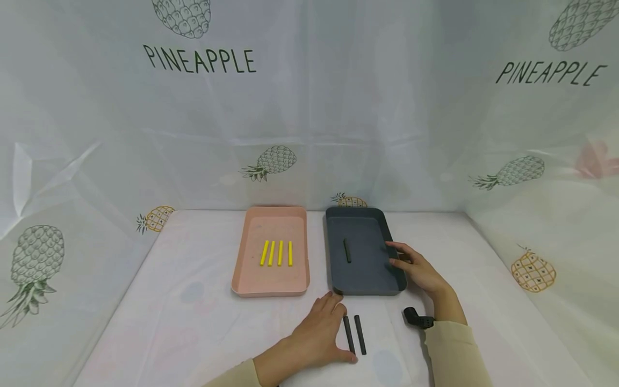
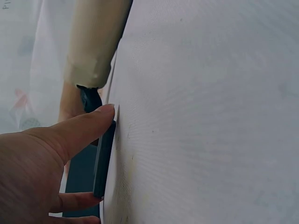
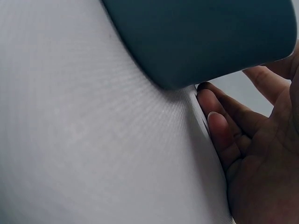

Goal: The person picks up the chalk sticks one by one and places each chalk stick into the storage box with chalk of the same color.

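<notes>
Thumb and fingers of my left hand (image 1: 316, 333) span a black stick (image 1: 349, 334) lengthwise in the head view, pinching it near its two ends. That stick (image 2: 104, 161) lies on the tablecloth in the left wrist view. A second black stick (image 1: 360, 334) lies just right of it. My right hand (image 1: 420, 269) holds the right rim of the dark grey tray (image 1: 367, 279), its thumb and a finger over the edge. The right wrist view shows other curled fingers (image 3: 222, 130) beside the tray, low against the cloth. One black stick (image 1: 347, 251) lies inside this tray.
Left of the dark tray stands a pink tray (image 1: 271, 285) holding several yellow sticks (image 1: 280, 253) in a row. A white tablecloth (image 1: 169, 333) covers the table. Pineapple-print curtain (image 1: 338, 107) closes off the back and sides. A black wrist camera (image 1: 417, 318) sits on the right wrist.
</notes>
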### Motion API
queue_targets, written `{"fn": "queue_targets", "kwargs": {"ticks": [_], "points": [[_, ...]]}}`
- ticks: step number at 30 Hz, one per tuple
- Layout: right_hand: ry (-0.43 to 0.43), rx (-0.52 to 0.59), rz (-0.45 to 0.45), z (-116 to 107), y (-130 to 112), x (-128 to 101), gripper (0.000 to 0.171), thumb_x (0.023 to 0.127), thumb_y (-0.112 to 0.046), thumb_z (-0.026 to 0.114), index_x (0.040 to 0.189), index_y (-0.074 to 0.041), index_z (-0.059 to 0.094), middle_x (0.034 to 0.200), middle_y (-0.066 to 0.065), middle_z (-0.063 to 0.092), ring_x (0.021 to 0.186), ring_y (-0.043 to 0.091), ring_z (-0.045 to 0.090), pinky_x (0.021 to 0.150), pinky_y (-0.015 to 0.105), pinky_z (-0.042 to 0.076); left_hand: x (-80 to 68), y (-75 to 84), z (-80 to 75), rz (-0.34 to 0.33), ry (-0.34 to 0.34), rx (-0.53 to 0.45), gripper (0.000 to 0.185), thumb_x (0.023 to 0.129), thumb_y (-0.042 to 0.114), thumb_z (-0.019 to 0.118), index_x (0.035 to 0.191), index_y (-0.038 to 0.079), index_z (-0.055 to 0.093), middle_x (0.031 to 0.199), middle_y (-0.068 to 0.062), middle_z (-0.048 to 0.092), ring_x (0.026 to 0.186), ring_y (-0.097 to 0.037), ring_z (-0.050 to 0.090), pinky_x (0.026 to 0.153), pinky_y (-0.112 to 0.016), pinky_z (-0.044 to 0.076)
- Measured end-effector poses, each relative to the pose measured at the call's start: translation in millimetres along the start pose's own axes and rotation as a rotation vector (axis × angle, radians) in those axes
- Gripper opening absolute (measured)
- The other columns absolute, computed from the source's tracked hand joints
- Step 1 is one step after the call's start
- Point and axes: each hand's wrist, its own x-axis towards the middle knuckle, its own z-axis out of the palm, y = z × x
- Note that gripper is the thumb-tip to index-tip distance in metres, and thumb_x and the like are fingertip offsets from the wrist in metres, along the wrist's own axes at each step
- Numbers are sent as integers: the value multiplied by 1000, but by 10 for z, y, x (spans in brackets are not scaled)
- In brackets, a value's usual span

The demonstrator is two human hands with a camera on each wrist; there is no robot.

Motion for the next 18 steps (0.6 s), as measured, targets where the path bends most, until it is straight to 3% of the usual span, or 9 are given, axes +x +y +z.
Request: {"fn": "queue_targets", "kwargs": {"ticks": [9,18], "points": [[0,7,-6,-7,-29,-29,57,104,-29,64,157,-25,44,165,15,35,148,43,35,115,66,35,2,7,7,2,7,29,81,76,65,84,127,9,57,155,-15,46,149,-39,40,120,-55,41],[-7,9,-22,-11,-20,-29,58,104,-31,64,157,-24,44,164,15,35,147,42,36,114,63,37,-11,-5,-58,-6,-10,-57,77,76,61,86,128,11,58,156,-13,46,151,-38,38,121,-55,39]]}}
